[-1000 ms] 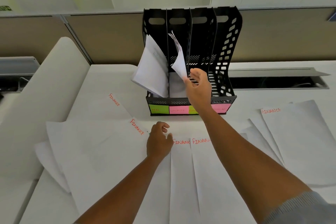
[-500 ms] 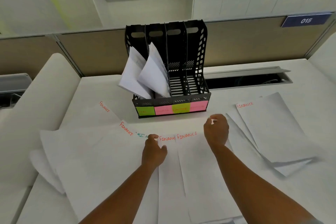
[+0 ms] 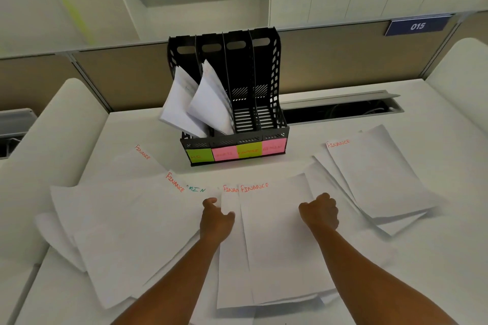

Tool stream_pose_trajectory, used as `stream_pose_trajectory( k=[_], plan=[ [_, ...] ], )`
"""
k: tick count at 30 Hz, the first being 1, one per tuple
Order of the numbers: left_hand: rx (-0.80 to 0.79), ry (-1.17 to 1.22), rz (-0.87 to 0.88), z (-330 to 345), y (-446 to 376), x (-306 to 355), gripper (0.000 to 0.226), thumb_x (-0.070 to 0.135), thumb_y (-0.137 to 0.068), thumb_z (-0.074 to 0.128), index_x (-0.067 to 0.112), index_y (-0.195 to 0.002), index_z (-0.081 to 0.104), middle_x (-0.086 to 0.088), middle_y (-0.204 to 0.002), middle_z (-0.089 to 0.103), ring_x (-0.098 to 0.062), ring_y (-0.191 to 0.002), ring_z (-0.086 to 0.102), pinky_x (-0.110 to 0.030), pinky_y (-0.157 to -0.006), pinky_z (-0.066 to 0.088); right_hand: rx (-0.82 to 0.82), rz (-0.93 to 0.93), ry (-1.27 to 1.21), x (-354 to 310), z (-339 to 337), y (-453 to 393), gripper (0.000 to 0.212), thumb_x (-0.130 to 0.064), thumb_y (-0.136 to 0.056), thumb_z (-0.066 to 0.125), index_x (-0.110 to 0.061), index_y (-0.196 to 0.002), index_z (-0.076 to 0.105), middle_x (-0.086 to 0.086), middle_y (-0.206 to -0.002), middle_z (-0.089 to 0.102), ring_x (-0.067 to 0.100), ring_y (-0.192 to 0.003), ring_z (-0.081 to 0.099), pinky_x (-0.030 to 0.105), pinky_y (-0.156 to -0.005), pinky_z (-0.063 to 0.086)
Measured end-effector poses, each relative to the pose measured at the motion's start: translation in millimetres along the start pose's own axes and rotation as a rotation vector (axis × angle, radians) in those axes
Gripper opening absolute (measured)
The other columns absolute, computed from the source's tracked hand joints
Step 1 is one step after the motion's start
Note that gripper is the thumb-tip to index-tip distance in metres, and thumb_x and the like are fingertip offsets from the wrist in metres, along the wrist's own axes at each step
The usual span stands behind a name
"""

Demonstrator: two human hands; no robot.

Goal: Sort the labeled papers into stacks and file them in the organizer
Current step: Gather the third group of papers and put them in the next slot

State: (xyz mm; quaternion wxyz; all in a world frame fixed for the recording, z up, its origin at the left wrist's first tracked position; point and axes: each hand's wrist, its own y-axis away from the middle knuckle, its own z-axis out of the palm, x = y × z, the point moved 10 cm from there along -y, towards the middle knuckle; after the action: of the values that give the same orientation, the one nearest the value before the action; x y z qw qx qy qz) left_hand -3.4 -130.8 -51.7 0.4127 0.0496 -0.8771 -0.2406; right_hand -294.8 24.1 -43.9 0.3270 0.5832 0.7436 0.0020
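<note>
A black four-slot organizer (image 3: 266, 66) stands at the back of the desk, with green and pink sticky labels along its front. Its two left slots hold leaning white papers (image 3: 206, 103); the two right slots are empty. White sheets marked FINANCE in red lie spread over the desk, one in the middle (image 3: 274, 221) and one at the right (image 3: 375, 174). A sheet with green lettering (image 3: 195, 188) peeks out between them. My left hand (image 3: 215, 219) rests on the sheets with fingers curled. My right hand (image 3: 320, 211) is a closed fist on the middle sheet's right edge.
A brown partition wall (image 3: 343, 60) runs behind the desk, with an open cable trough (image 3: 340, 109) right of the organizer. A blue sign reading 015 (image 3: 417, 26) hangs on the partition. White raised side panels flank the desk on the left (image 3: 52, 145) and right.
My right hand left the organizer's second slot, where it had put a paper, and came back down to the middle sheets. My left hand barely moved. My view tilted up.
</note>
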Motion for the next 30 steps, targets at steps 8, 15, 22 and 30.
stream_pose_trajectory(
  k=[8, 15, 22, 30],
  plan=[
    [-0.103, 0.152, -0.022, 13.7, 8.2, -1.6, 0.033, 0.029, -0.095, 0.057, 0.015, -0.124, 0.056, -0.001, -0.116, 0.066, -0.016, -0.092, 0.060, -0.023, -0.067, 0.045, -0.149, -0.150, -0.054, -9.7, 16.7, 9.8, 0.034, -0.007, -0.077, 0.054, -0.011, -0.111, 0.056, 0.007, -0.109, 0.062, 0.028, -0.097, 0.060, 0.035, -0.076, 0.050],
    [-0.183, 0.255, 0.013, 21.4, 17.3, 9.1, 0.039, 0.058, -0.088, 0.054, 0.024, -0.106, 0.059, 0.010, -0.101, 0.067, -0.010, -0.089, 0.062, -0.028, -0.072, 0.051, -0.262, -0.195, -0.119, -9.9, 29.8, 12.5, 0.017, -0.011, -0.075, 0.058, -0.017, -0.090, 0.061, -0.001, -0.087, 0.063, 0.020, -0.078, 0.062, 0.031, -0.067, 0.055],
    [-0.218, 0.249, 0.056, 30.4, 21.8, 18.8, 0.023, 0.050, -0.083, 0.068, 0.036, -0.098, 0.057, 0.014, -0.098, 0.066, -0.002, -0.085, 0.060, -0.017, -0.065, 0.048, -0.240, -0.196, -0.100, -6.7, 20.6, 2.7, 0.014, -0.021, -0.075, 0.061, -0.017, -0.089, 0.059, 0.000, -0.090, 0.064, 0.021, -0.080, 0.062, 0.034, -0.071, 0.056],
    [-0.159, 0.307, 0.005, 40.7, 7.0, 33.9, 0.028, 0.024, -0.089, 0.068, 0.015, -0.115, 0.064, -0.006, -0.110, 0.069, -0.025, -0.098, 0.065, -0.037, -0.086, 0.054, 0.228, -0.225, 0.288, -1.1, -54.1, -17.9, 0.028, -0.011, -0.078, 0.061, -0.012, -0.105, 0.059, 0.007, -0.105, 0.052, 0.025, -0.101, 0.047, 0.036, -0.079, 0.046]
  ],
)
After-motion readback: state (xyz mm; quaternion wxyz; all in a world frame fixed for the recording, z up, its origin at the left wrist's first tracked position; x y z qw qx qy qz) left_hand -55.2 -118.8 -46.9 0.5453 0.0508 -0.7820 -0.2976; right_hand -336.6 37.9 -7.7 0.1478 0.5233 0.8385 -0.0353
